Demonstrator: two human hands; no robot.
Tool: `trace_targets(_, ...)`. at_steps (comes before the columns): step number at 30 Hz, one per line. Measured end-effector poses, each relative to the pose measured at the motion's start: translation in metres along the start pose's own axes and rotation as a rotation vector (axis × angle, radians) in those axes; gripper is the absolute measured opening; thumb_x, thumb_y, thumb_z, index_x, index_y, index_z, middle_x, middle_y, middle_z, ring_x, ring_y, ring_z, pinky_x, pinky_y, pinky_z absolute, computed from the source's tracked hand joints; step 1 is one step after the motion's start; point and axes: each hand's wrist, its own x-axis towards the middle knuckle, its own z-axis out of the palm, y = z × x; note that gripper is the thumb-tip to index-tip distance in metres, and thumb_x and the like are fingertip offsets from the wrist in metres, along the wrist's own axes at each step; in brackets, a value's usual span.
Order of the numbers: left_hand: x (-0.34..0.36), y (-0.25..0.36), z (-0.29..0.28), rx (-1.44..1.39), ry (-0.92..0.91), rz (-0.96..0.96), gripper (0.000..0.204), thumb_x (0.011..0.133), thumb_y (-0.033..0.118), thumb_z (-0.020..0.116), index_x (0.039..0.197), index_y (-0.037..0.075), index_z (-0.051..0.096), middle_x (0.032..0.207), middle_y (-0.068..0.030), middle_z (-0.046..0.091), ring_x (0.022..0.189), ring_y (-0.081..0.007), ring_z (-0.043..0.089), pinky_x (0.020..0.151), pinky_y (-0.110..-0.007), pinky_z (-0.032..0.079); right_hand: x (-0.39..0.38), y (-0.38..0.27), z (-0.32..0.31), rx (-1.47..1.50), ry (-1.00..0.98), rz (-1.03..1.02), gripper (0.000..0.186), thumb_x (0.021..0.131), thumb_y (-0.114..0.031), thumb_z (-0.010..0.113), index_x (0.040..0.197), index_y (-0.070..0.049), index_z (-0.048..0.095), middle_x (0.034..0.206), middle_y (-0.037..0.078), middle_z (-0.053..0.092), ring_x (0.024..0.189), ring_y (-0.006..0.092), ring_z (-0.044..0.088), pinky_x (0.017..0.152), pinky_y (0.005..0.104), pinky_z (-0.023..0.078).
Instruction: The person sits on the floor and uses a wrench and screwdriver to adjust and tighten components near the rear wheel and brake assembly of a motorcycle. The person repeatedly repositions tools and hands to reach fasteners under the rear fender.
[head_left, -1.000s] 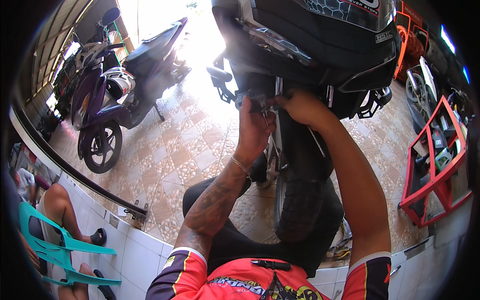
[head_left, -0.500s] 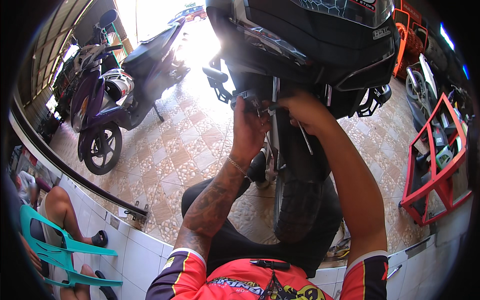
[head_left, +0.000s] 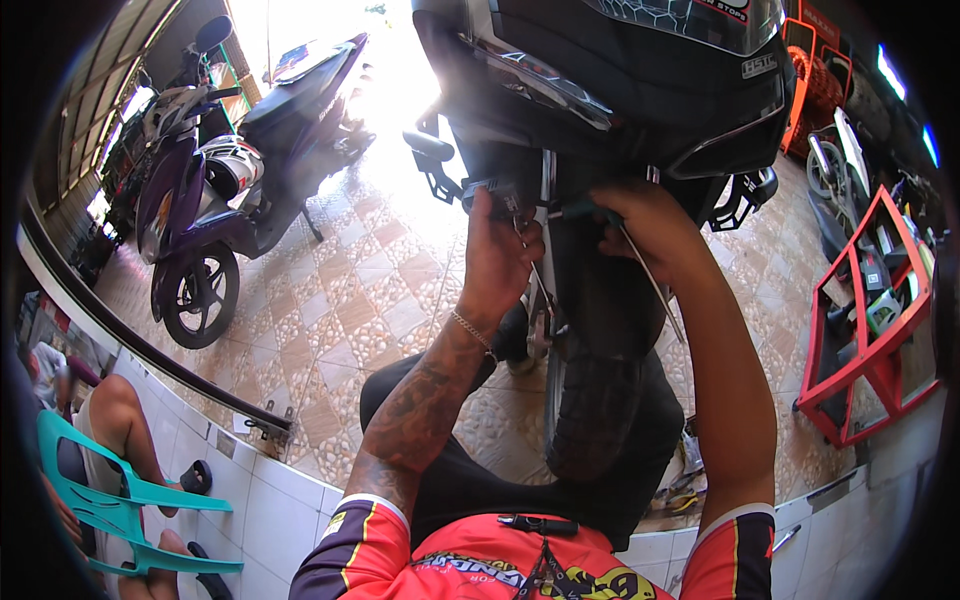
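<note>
- Black motorcycle [head_left: 640, 110], cut off at the top
- Front tyre [head_left: 595, 410], between the legs [head_left: 400, 395], seemingly for close reach
- Left hand [head_left: 498, 255], fingers clamped on the boxy part [head_left: 508, 198], perhaps steadying it
- Right hand [head_left: 650, 232], fingers curled round the metal rod [head_left: 656, 287]
- Boxy part, left of the tyre, partly covered
- Metal rod, upper end hidden

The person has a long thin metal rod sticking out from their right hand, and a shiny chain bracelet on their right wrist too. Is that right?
Not quite: the chain bracelet is on the left wrist, below the left hand, as the head view shows. A long thin metal rod does stick out from the right hand.
</note>
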Motion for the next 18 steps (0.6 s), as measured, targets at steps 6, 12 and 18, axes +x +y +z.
trace_targets(6,-0.001,0.002,0.002,0.033,0.009,0.001,0.055,0.098,0.064,0.046,0.119,0.015,0.058,0.096,-0.0013,0.062,0.077,-0.0104,0.054,0.055,-0.022,0.039,-0.046,0.012,0.031,-0.62,0.003,-0.056,0.036,0.084,-0.033,0.072,0.097,0.0,0.068,0.082,0.011,0.069,0.066,0.0229,0.067,0.064,0.0357,0.056)
trace_targets(12,-0.003,0.004,0.01,0.017,0.013,-0.008,0.051,0.097,0.063,0.049,0.115,0.015,0.054,0.093,-0.001,0.056,0.075,-0.0118,0.05,0.059,-0.026,0.039,-0.053,0.034,0.072,-1.192,0.032,-0.277,0.026,0.082,-0.026,0.068,0.087,-0.001,0.072,0.086,0.02,0.072,0.085,0.0336,0.073,0.073,0.0409,0.058)
trace_targets(18,-0.004,0.011,0.016,-0.007,-0.017,-0.041,0.052,0.098,0.061,0.05,0.117,0.013,0.051,0.094,-0.001,0.054,0.074,-0.0129,0.048,0.062,-0.027,0.04,-0.041,0.035,0.085,-1.366,-0.011,-0.303,0.019,0.082,-0.018,0.065,0.09,-0.002,0.073,0.085,0.017,0.073,0.084,0.0323,0.073,0.071,0.0415,0.058)
